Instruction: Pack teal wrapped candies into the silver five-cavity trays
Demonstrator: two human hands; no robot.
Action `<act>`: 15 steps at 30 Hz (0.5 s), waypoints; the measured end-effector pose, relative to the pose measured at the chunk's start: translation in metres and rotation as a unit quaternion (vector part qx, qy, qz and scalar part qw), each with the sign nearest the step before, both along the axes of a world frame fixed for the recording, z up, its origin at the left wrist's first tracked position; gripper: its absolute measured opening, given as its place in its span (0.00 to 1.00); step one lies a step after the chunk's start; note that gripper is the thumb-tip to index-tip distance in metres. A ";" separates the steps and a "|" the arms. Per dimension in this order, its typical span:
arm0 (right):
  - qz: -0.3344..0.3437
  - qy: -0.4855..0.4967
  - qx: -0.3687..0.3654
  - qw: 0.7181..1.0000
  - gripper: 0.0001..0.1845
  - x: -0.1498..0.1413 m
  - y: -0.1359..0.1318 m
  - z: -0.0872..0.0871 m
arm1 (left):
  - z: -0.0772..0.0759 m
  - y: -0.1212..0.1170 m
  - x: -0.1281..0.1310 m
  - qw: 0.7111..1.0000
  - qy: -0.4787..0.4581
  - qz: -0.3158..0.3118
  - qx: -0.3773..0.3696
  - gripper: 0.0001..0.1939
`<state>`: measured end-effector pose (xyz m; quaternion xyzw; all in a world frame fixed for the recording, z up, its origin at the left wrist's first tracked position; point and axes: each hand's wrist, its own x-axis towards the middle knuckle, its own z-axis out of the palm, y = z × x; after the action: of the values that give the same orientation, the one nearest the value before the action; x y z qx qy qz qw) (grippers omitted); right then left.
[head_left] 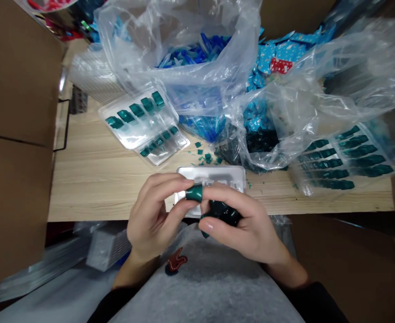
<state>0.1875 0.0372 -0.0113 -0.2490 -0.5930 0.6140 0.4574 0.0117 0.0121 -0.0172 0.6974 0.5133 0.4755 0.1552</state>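
My left hand (157,211) pinches a glossy dark green false nail (194,193) between thumb and fingertips. The index fingertip of my right hand (247,220) touches the nail's right end. Several more dark green false nails (226,212) are gathered in the curled fingers of my right hand, with one near its thumb tip. Just behind and below both hands lies a clear plastic tray (210,171), partly hidden by them. Farther left, a clear tray (125,137) holds two rows of green nails, large ones and small ones.
A clear bag of blue nails (197,96) stands at the back. Right of it lie an open bag of dark pieces (261,141) and blue packets (286,47). A filled nail tray (348,157) sits far right. Green scraps (208,158) dot the wooden table (86,179). Cardboard (19,143) borders the left.
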 end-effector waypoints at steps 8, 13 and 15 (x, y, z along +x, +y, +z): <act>-0.029 -0.076 0.102 0.991 0.15 -0.001 -0.005 -0.002 | -0.007 0.002 0.007 0.988 -0.151 -0.010 -0.018 0.08; -0.150 -0.117 0.065 0.980 0.16 0.008 -0.004 -0.004 | -0.008 -0.001 -0.007 0.971 -0.219 -0.021 -0.094 0.07; -0.229 -0.119 0.006 0.966 0.14 0.017 -0.002 -0.008 | -0.006 -0.001 -0.015 0.992 -0.086 -0.028 -0.090 0.10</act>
<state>0.2040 0.0347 -0.0191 -0.4469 -0.5741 0.4550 0.5134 -0.0030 0.0116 -0.0228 0.6512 0.5194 0.4809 0.2737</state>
